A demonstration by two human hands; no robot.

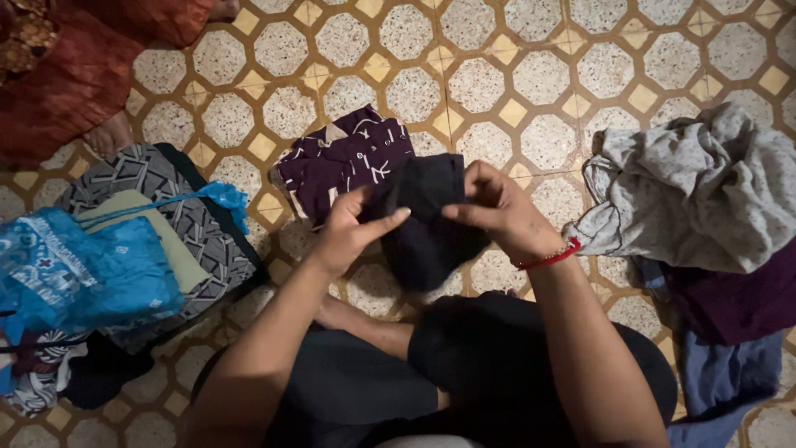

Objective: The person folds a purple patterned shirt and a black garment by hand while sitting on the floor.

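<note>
Left hand (348, 231) and right hand (497, 211) are both pinching the top edge of a dark folded garment (427, 224), which is hanging between them above the tiled floor (497, 75). A folded maroon patterned cloth (344, 158) is lying just behind it; a grey crumpled garment (696, 191) is lying towards the floor's right edge.

Matt black cloth garment (427, 224); smooth speckled stone floor tiles (547, 79).
</note>
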